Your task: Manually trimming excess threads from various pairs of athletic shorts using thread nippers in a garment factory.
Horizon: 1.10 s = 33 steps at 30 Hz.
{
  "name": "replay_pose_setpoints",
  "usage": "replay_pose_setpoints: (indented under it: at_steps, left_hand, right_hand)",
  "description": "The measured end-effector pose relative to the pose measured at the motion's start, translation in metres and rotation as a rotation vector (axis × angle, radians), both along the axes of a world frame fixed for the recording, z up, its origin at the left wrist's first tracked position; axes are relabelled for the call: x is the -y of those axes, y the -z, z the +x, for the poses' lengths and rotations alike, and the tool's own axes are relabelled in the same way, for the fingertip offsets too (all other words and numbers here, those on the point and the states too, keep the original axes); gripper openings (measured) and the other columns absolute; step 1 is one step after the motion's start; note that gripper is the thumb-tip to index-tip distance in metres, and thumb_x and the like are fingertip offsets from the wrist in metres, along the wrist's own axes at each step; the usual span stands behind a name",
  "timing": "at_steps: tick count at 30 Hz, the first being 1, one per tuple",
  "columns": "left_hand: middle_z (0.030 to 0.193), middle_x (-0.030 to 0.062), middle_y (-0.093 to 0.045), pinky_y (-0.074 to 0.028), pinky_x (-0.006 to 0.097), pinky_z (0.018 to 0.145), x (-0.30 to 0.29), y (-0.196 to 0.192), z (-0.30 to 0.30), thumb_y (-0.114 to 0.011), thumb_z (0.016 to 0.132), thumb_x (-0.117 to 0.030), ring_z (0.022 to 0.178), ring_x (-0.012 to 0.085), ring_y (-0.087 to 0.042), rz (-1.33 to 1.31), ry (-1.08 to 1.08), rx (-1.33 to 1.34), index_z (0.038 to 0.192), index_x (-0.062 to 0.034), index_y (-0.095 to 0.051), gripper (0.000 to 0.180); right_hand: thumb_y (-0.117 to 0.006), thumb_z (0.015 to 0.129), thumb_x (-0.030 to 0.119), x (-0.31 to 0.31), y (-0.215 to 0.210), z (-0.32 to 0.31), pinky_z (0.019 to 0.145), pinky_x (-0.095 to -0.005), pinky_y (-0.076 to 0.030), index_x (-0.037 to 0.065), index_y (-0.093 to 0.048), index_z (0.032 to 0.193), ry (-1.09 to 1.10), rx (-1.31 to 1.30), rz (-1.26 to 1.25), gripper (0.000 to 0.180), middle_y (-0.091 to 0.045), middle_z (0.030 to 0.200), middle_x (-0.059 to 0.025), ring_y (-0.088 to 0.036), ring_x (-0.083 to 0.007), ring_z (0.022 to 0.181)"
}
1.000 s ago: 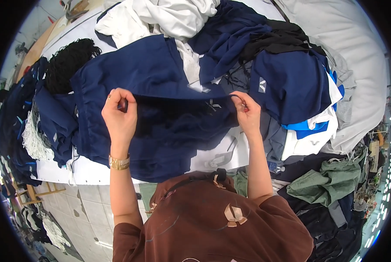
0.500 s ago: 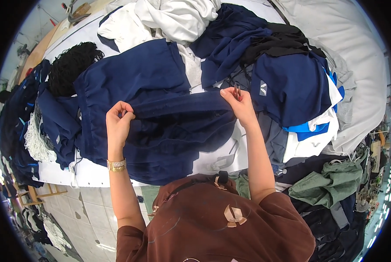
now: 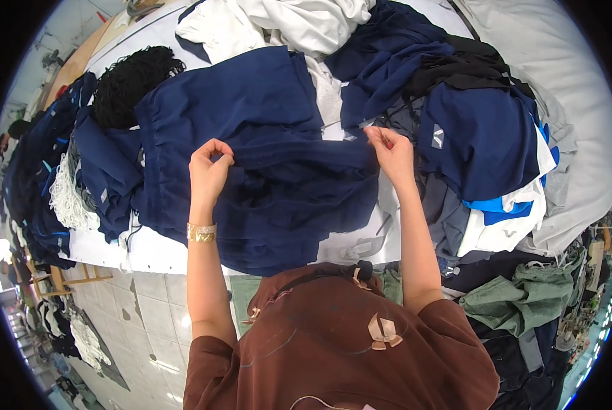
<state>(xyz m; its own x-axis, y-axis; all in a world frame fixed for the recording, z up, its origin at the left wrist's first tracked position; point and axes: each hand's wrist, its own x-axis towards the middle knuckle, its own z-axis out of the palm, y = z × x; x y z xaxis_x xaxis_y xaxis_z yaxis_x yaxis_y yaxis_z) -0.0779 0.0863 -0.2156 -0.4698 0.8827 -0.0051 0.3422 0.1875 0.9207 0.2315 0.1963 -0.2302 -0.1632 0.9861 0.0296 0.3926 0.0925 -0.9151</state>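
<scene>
A navy garment [image 3: 299, 198] with a wide waistband, apparently shorts, lies before me with its top edge stretched between my hands. My left hand [image 3: 209, 167] is closed, pinching the left end of the waistband. At the right end, my right hand [image 3: 393, 154] is closed around small red-handled snips [image 3: 389, 145], mostly hidden in the palm; its fingertips are pressed together at the waistband corner. Just beyond, a second navy garment [image 3: 224, 92] with a gathered waistband lies flat, partly under the first.
White table [image 3: 156, 254] carries heaps: black cords [image 3: 135, 82] and white cords [image 3: 67, 198] at left, white cloth [image 3: 285, 24] at the back, navy garments with a grey patch [image 3: 480, 147] at right. Green cloth [image 3: 524, 294] lies lower right. A wooden stool [image 3: 67, 279] stands lower left.
The whole view has shifted, so things sit farther right and slightly higher. My right hand has turned, hiding more of the snips. The left hand keeps its pinch on the waistband.
</scene>
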Motion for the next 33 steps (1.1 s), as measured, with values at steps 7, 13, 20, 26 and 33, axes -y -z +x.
replay_pose_setpoints:
  at_steps: [7, 13, 20, 26, 33]
  left_hand:
    - [0.073, 0.0069, -0.064, -0.045, 0.026, 0.071, 0.001, 0.025, -0.011, -0.056, 0.070, -0.005, 0.073, 0.0160, -0.061, -0.124, -0.072, -0.160, 0.074, -0.0009, -0.063, 0.009]
    - [0.075, 0.0071, -0.065, -0.045, 0.026, 0.072, 0.006, 0.032, -0.017, -0.056, 0.073, -0.007, 0.075, 0.0160, -0.061, -0.157, -0.092, -0.158, 0.078, -0.0022, -0.067, 0.013]
    - [0.080, 0.0074, -0.062, -0.048, 0.026, 0.066, 0.008, 0.023, -0.022, -0.046, 0.077, -0.001, 0.069, 0.0155, -0.059, -0.081, 0.093, -0.203, 0.081, -0.0002, -0.069, 0.024]
    - [0.075, 0.0060, -0.051, -0.040, 0.023, 0.055, -0.013, -0.057, -0.013, -0.064, 0.080, -0.016, 0.060, 0.0126, -0.046, 0.277, 0.345, -0.381, 0.077, 0.0030, -0.060, 0.020]
    - [0.070, -0.0005, -0.039, -0.027, 0.023, 0.052, -0.057, -0.151, -0.042, -0.066, 0.084, -0.021, 0.057, 0.0077, -0.031, 0.508, 0.183, -0.482, 0.075, 0.0018, -0.052, 0.028]
  right_hand:
    - [-0.062, 0.085, 0.015, 0.035, 0.015, -0.014, 0.061, -0.0241, -0.046, 0.006, -0.068, 0.094, -0.319, -0.030, 0.111, 0.014, -0.067, 0.091, -0.0067, -0.060, -0.0146, 0.068]
    - [-0.063, 0.083, 0.021, 0.066, 0.025, -0.031, 0.071, -0.0346, -0.050, 0.010, -0.066, 0.099, -0.510, 0.207, 0.164, 0.020, -0.063, 0.100, -0.0098, -0.063, -0.0298, 0.083]
    - [-0.065, 0.083, 0.023, 0.027, 0.012, -0.001, 0.057, -0.0283, -0.044, 0.006, -0.062, 0.091, -0.673, 0.217, 0.190, 0.019, -0.055, 0.074, -0.0045, -0.055, -0.0190, 0.063]
    - [-0.059, 0.089, 0.027, -0.027, -0.133, 0.029, 0.045, -0.0173, -0.031, 0.007, -0.054, 0.073, -0.332, -0.008, 0.016, 0.026, -0.042, 0.057, 0.0080, -0.041, 0.0004, 0.056]
    - [-0.065, 0.086, 0.022, -0.086, -0.198, 0.046, 0.051, -0.0218, -0.025, 0.005, -0.051, 0.068, -0.332, 0.162, 0.488, 0.028, -0.036, 0.059, 0.0093, -0.030, -0.0019, 0.058]
